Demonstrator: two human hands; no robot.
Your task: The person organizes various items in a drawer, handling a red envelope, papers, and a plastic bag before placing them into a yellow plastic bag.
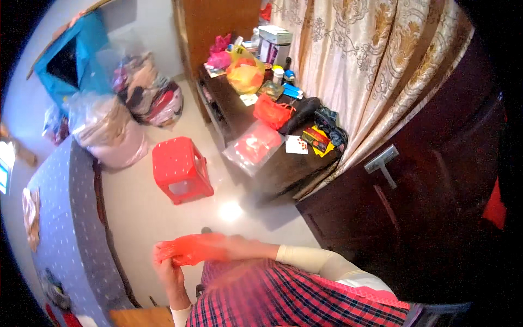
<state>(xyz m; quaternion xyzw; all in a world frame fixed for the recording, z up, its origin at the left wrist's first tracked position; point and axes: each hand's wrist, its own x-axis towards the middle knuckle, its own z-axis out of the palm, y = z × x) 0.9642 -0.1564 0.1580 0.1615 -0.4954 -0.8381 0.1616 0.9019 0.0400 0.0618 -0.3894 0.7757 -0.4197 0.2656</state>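
A thin red plastic bag [196, 247] is stretched between my hands, in front of my red-and-navy checked clothing [253, 294]. My left hand [165, 261] grips the bag's left end with its fingers closed on it. At the other end my right hand [243, 247] meets the bag, blurred. The red film seems to cover its fingers, so their pose is hidden. What the bag contains, if anything, does not show.
A red plastic stool [175, 159] stands on the tiled floor ahead. Right of it, a dark table [278, 175] bears a clear packet [255, 147], a red bag [271, 111] and a yellow bag [245, 73]. Stuffed clear bags [106, 126] sit beside the bed [61, 212]. A dark door [421, 192] is at right.
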